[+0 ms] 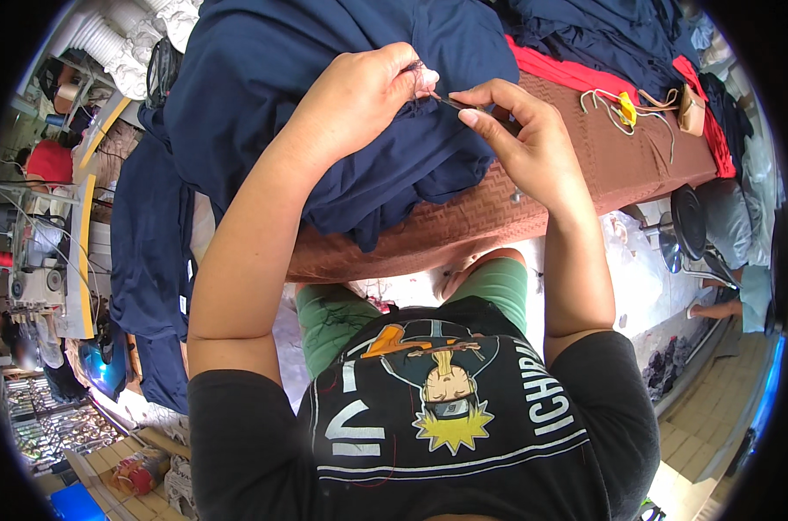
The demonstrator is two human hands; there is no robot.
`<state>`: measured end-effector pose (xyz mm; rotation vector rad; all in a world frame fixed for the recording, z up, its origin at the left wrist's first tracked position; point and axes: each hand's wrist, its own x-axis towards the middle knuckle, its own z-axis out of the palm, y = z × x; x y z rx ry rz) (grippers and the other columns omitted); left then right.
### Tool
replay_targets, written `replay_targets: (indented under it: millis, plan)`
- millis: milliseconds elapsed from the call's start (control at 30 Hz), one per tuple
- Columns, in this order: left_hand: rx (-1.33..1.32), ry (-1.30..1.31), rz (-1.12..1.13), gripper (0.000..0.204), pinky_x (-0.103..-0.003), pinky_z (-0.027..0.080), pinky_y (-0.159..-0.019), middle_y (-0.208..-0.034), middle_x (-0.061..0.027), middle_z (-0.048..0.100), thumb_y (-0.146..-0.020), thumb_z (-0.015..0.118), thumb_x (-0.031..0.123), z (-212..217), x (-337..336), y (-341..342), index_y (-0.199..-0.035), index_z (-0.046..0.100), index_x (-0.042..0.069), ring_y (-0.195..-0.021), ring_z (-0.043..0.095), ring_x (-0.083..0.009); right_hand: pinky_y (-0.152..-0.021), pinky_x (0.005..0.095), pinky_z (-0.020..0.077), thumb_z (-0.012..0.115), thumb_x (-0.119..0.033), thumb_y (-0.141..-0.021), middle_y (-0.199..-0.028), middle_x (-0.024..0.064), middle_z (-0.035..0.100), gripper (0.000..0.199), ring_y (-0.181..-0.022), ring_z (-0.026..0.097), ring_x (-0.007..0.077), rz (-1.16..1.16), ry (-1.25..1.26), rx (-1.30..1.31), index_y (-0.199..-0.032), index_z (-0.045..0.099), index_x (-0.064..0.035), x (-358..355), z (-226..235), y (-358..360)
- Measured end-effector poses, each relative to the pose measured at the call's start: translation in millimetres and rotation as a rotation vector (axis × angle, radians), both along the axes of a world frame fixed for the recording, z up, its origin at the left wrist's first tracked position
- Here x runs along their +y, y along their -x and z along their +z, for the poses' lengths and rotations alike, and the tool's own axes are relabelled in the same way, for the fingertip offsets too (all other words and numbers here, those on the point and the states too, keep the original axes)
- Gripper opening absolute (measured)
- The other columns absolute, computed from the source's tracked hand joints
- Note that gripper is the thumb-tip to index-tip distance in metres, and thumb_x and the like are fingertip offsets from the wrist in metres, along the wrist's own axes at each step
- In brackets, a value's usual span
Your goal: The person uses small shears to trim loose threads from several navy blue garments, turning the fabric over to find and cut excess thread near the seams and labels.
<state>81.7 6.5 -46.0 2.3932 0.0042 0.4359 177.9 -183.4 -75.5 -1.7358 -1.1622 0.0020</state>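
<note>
Above a heap of navy cloth (246,95), my left hand (359,100) is closed, its thumb and fingers pinched together on dark threads (416,66) that show around the fingertips. My right hand (533,139) grips a small, thin, dark metal tool (451,102) between thumb and forefinger; its exact kind is hard to make out. The tool's tip points left and reaches close to my left fingertips. The navy cloth lies bunched under both hands on a surface with a brown patterned cover (619,161).
Right of my hands lie pale cords with a yellow piece (626,109) and a tan block-like item (692,110). A red strip (576,69) runs beside more navy cloth (598,35). A sewing machine (42,291) stands at the left. A black round stool (687,208) is at the right.
</note>
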Motion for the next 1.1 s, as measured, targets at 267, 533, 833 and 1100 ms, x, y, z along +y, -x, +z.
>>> replay_targets:
  millis: [267, 533, 833, 1100]
  plan:
    - [-0.053, -0.088, 0.038, 0.016, -0.027, 0.053, -0.077, -0.089, -0.0104, 0.069, -0.096, 0.057, 0.012, 2, -8, 2, -0.094, 0.057, -0.004, -0.085, 0.067, -0.0149, -0.059, 0.0339, 0.0448, 0.068, -0.014, -0.084, -0.078, 0.0123, 0.063, 0.016, -0.061, 0.057, 0.0248, 0.026, -0.032, -0.156, -0.096, 0.068, -0.0042, 9, 6, -1]
    - [-0.171, -0.432, -0.25, 0.026, -0.038, 0.042, -0.096, -0.11, -0.0174, 0.066, -0.083, 0.065, 0.014, 67, -18, 79, -0.105, 0.068, 0.001, -0.107, 0.06, -0.0292, -0.064, 0.0326, 0.0476, 0.069, -0.014, -0.084, -0.081, 0.0103, 0.066, 0.018, -0.066, 0.06, 0.023, -0.104, -0.065, -0.121, -0.099, 0.066, -0.0052, -10, 7, -5]
    - [-0.372, 0.243, 0.071, 0.011, -0.029, 0.047, -0.087, -0.098, -0.0132, 0.069, -0.084, 0.064, 0.001, 32, -32, 90, -0.093, 0.069, -0.003, -0.097, 0.063, -0.0177, -0.069, 0.0182, 0.0443, 0.08, -0.022, -0.08, -0.077, -0.0037, 0.065, 0.026, -0.073, 0.055, 0.0034, 0.046, -0.168, 0.604, -0.095, 0.073, -0.002, 9, -28, 19]
    - [-0.343, 0.419, 0.208, 0.013, -0.022, 0.05, -0.078, -0.096, -0.0078, 0.07, -0.086, 0.069, 0.006, -21, -38, 47, -0.096, 0.069, -0.003, -0.082, 0.064, -0.0095, -0.058, 0.0179, 0.0397, 0.076, -0.016, -0.083, -0.071, -0.0044, 0.062, 0.015, -0.065, 0.05, 0.001, 0.068, -0.189, 0.808, -0.085, 0.071, -0.0021, 18, -30, 35]
